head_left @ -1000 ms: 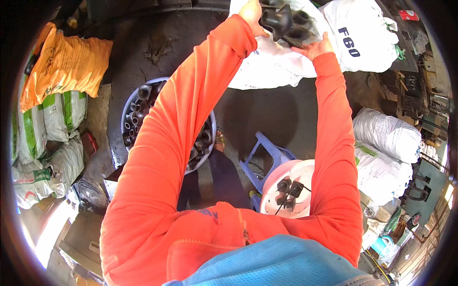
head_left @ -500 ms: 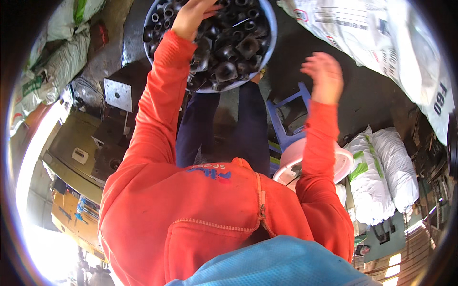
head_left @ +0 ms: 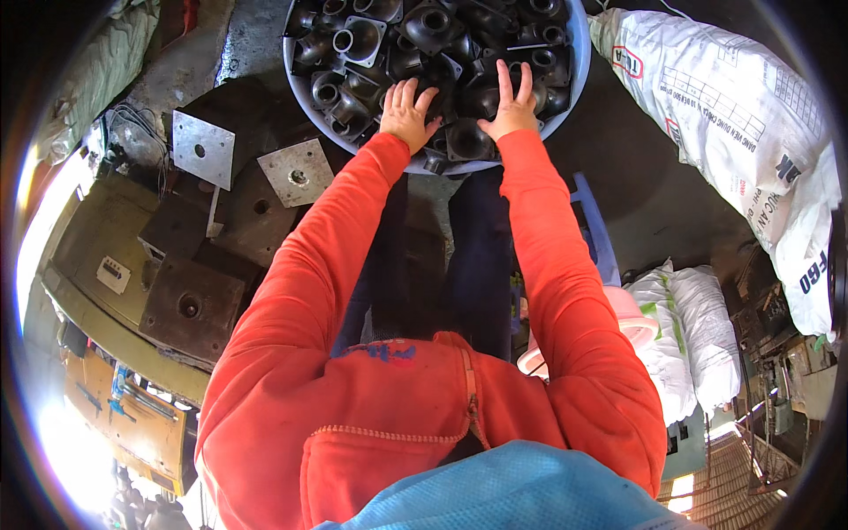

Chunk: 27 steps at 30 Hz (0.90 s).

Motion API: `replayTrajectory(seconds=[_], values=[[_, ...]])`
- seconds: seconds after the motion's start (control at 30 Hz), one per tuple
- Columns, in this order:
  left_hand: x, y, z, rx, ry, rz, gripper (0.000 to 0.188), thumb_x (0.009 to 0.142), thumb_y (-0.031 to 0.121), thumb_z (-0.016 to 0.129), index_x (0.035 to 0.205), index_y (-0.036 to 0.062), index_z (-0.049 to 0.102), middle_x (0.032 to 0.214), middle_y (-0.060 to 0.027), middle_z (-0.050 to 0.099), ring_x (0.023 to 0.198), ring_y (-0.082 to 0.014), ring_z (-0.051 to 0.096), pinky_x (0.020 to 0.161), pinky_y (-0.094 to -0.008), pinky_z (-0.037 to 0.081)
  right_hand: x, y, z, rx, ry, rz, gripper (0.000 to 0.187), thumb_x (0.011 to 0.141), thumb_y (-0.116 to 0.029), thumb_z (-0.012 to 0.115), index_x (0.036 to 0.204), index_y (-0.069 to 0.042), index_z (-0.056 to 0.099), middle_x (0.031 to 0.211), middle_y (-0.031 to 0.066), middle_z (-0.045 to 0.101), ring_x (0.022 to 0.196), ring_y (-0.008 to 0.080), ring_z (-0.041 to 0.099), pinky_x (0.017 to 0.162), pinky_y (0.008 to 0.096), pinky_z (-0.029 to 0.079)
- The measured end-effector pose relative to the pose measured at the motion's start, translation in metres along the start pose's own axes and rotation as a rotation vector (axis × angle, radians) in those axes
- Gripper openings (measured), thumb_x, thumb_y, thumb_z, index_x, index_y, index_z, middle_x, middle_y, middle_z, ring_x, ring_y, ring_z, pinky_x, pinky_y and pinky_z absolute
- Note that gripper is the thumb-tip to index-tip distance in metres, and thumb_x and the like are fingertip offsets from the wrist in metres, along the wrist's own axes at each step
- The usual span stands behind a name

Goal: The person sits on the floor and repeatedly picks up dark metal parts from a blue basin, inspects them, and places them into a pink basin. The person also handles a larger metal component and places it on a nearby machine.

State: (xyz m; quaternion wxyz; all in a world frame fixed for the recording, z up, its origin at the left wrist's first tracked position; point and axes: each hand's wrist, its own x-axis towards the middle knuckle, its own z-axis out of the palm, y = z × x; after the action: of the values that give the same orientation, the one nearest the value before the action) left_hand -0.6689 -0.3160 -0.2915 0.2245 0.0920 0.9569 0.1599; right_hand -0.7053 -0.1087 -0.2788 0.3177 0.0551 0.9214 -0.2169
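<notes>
A round blue-rimmed basin (head_left: pixel 576 53) at the top of the view is heaped with several black plastic pipe fittings (head_left: pixel 424 35). Both of my arms in orange sleeves reach up into it. My left hand (head_left: pixel 406 113) lies flat on the fittings near the basin's near edge, fingers spread. My right hand (head_left: pixel 512 104) rests palm down on the fittings a little to the right, fingers also spread. Neither hand closes around a part.
Large white woven sacks (head_left: pixel 733 132) lie at the right, with smaller ones (head_left: pixel 685 327) lower down. A blue stool (head_left: pixel 594 230) and a pink basin (head_left: pixel 632 318) sit beside my right arm. Square metal plates (head_left: pixel 296 172) lie on the floor at the left.
My head has tilted down toward the basin. My right hand came from the air onto the fittings. My left hand stays on the pile. A second ago both hands held black parts up at a sack.
</notes>
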Motion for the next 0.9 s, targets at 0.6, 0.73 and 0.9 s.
replayTrajectory(seconds=[0.6, 0.73, 0.9], values=[[0.074, -0.024, -0.054, -0.320, -0.460, -0.167, 0.061, 0.077, 0.060, 0.064, 0.106, 0.0060, 0.068, 0.101, -0.0171, 0.069, 0.097, -0.0335, 0.064, 0.087, -0.0403, 0.049, 0.072, 0.033, -0.029, 0.152, -0.032, -0.680, 0.028, 0.078, -0.011, 0.071, 0.105, -0.013, 0.066, 0.108, 0.0058, 0.058, 0.102, 0.0265, 0.059, 0.091, 0.0348, 0.046], [0.092, 0.001, -0.014, -0.117, -0.473, -0.131, 0.068, 0.085, 0.059, 0.054, 0.127, 0.0063, 0.056, 0.115, -0.0214, 0.063, 0.114, -0.0339, 0.058, 0.096, -0.0400, 0.045, 0.071, 0.067, -0.059, 0.489, 0.166, -0.607, 0.023, 0.084, -0.008, 0.066, 0.107, -0.005, 0.065, 0.111, 0.0060, 0.062, 0.108, 0.0206, 0.058, 0.096, 0.0300, 0.042], [0.132, 0.009, 0.018, 0.043, -0.800, -0.028, 0.054, 0.096, 0.051, 0.037, 0.134, 0.0148, 0.053, 0.122, -0.0203, 0.060, 0.116, -0.0362, 0.056, 0.097, -0.0433, 0.044, 0.064, 0.084, -0.087, 0.846, 0.135, -0.213, 0.024, 0.086, -0.019, 0.058, 0.100, -0.002, 0.066, 0.090, 0.0000, 0.062, 0.090, 0.0126, 0.058, 0.085, 0.0253, 0.044]])
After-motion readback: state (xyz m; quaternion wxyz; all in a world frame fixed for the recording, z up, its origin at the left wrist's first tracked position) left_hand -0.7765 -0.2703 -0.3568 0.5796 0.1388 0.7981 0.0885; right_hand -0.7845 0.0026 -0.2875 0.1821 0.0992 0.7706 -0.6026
